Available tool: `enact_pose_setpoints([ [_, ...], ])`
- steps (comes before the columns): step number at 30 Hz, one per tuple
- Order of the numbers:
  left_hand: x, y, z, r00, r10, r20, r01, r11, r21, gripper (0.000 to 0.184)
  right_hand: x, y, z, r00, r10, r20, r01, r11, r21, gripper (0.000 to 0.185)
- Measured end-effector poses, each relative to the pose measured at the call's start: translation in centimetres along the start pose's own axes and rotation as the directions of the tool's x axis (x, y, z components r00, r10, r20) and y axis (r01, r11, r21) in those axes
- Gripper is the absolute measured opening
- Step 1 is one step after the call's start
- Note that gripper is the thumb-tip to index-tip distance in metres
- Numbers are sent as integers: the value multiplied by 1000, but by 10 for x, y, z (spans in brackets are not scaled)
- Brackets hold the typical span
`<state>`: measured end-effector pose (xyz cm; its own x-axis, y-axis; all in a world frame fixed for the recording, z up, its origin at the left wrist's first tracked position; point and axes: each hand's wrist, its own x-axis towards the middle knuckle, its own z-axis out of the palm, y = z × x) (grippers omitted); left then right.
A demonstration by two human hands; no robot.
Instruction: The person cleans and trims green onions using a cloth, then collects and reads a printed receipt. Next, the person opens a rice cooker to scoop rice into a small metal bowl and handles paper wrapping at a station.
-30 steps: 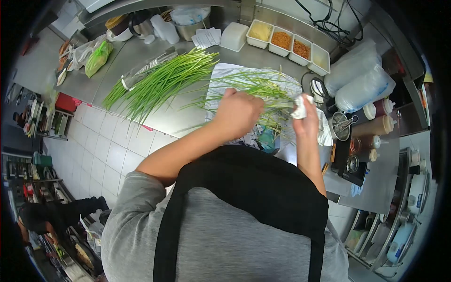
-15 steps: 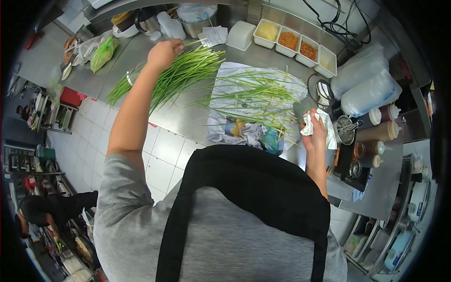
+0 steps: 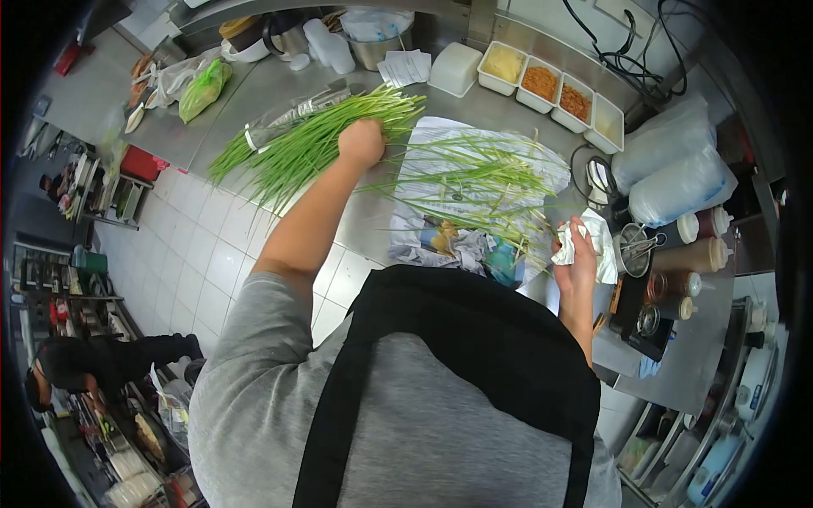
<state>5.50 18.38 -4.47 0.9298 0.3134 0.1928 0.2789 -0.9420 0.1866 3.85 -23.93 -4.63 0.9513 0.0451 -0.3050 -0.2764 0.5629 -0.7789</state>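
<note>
A thick bunch of garlic chives (image 3: 296,152) lies on the steel counter, with a pale band and a clear wrapper at its left part. My left hand (image 3: 362,142) is closed at the right side of this bunch, gripping chives; its fingertips are hidden. Loose chives (image 3: 474,173) are spread over printed paper (image 3: 432,127) to the right. Among them, near my body, are crumpled paper (image 3: 466,250) and a teal scrap (image 3: 503,264). My right hand (image 3: 577,264) holds a crumpled white paper towel (image 3: 598,241) beside the printed paper's right edge.
Behind the chives stand white tubs, one with orange-brown shreds (image 3: 539,82). At the right are bagged goods (image 3: 677,186), a metal strainer (image 3: 633,248) and sauce bottles (image 3: 699,254). A green bag (image 3: 205,91) sits at the back left. A co-worker (image 3: 93,364) bends at the lower left.
My left hand has moved right and toward me, from above the back of the bunch to its right side. My right hand keeps the white paper towel. The whole view has shifted slightly.
</note>
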Motion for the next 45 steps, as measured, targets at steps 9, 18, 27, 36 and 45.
enact_pose_setpoints([
  [9, -24, 55, -40, 900, 89, -426, -279, 869, -409, 7, 2, -2, -11, 1000, -2, -7, 2, 1000, 6, 25],
  [18, -96, 155, -6, 800, 592, -101, -544, 644, -538, 11, -8, -2, -11, 1000, -19, -8, 19, 999, -34, 27],
  [27, -48, 57, -13, 889, 324, -325, -404, 888, -221, 17, -6, -1, -20, 1000, 6, 5, -6, 1000, -10, 28],
  [36, -8, -57, -41, 973, 52, -224, -59, 998, -24, 29, -4, 1, -22, 1000, 26, 11, -25, 999, -46, 28],
  [45, 27, -81, -43, 919, -1, -394, -24, 998, -61, 26, -4, 1, -25, 999, 27, 24, -26, 999, -33, 27],
])
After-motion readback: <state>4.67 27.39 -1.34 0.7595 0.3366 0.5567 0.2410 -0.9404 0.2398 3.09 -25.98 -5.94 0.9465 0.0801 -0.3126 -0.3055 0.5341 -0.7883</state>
